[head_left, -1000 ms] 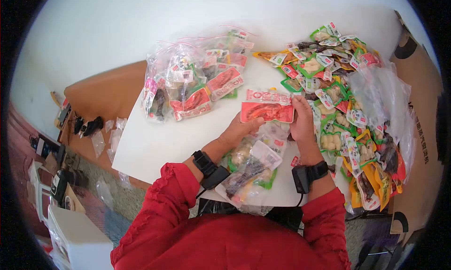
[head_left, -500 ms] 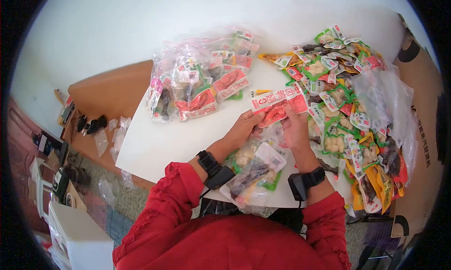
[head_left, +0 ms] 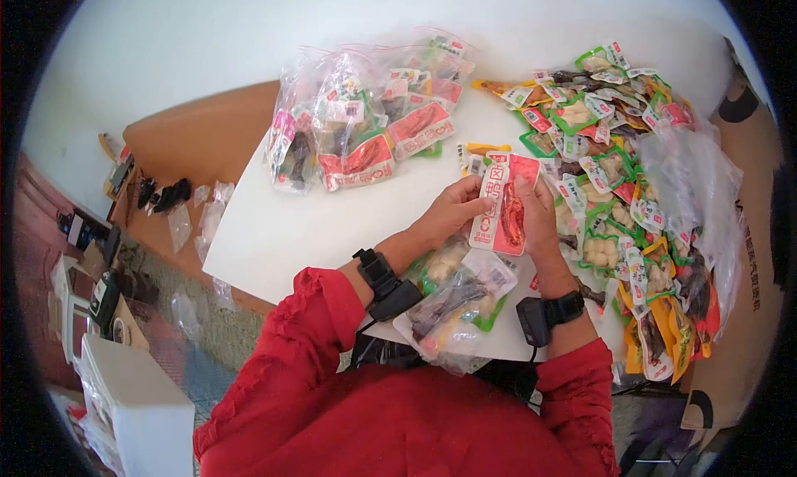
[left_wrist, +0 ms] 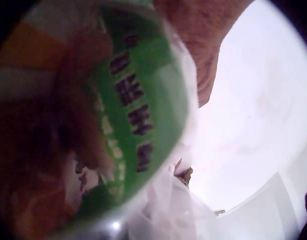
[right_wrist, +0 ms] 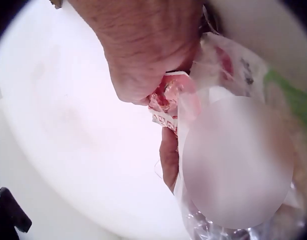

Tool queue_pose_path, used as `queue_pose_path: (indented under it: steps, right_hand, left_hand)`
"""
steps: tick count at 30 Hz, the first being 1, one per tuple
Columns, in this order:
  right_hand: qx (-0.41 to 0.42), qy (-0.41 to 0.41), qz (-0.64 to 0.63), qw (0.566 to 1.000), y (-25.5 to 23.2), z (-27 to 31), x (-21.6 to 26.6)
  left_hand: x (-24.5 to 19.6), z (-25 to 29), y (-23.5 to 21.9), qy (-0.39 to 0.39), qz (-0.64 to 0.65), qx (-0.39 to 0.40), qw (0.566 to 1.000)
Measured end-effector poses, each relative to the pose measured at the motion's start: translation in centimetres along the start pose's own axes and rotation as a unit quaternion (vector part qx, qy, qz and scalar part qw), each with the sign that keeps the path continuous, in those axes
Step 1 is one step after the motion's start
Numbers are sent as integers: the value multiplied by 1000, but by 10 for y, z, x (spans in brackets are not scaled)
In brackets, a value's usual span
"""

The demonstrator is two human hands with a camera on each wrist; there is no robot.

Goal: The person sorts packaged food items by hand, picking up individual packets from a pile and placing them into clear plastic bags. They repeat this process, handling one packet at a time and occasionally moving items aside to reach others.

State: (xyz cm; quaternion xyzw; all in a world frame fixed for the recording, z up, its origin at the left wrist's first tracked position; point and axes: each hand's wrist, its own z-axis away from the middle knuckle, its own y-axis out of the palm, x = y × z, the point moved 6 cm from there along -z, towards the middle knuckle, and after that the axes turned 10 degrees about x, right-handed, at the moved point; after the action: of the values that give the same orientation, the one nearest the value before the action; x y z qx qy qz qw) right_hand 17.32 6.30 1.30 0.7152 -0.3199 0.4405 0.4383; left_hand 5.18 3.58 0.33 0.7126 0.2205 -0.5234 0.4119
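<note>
A flat red-and-white food packet with printed characters and a picture of brown meat is held upright over the white table. My left hand pinches its left edge, thumb on the front. On the other side my right hand grips the packet's right edge, thumb near the top. Below both hands lies a clear plastic bag with several food packets inside; its green packet fills much of the left wrist view. In the right wrist view, the red packet shows partly behind the bag's plastic.
Filled clear zip bags stand at the back of the table. A large heap of mixed food packets covers the right side, with empty-looking clear bags over it. A cardboard box stands beyond the right edge.
The red-and-white packet has turned from lying sideways to upright between my hands. Both hands have shifted their hold on it; the right thumb now lies near its top.
</note>
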Motion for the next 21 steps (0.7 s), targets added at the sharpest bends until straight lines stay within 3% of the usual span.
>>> queue_pose_path:
  steps: [1,4,7,16,21]
  right_hand:
    - [-2,-2,57,998,0,0,0]
    - [9,17,25,999,7,2,0]
    - [25,30,27,999,12,3,1]
    - [29,24,57,998,8,3,-3]
    - [31,32,78,996,8,3,-5]
  left_hand:
    - [-3,0,-1,18,-24,-3,1000]
    - [-1,2,-5,-5,-46,-13,999]
    - [-1,1,-5,25,-28,4,999]
    - [-5,5,-2,13,-38,19,999]
    - [4,-3,-10,37,-20,-7,999]
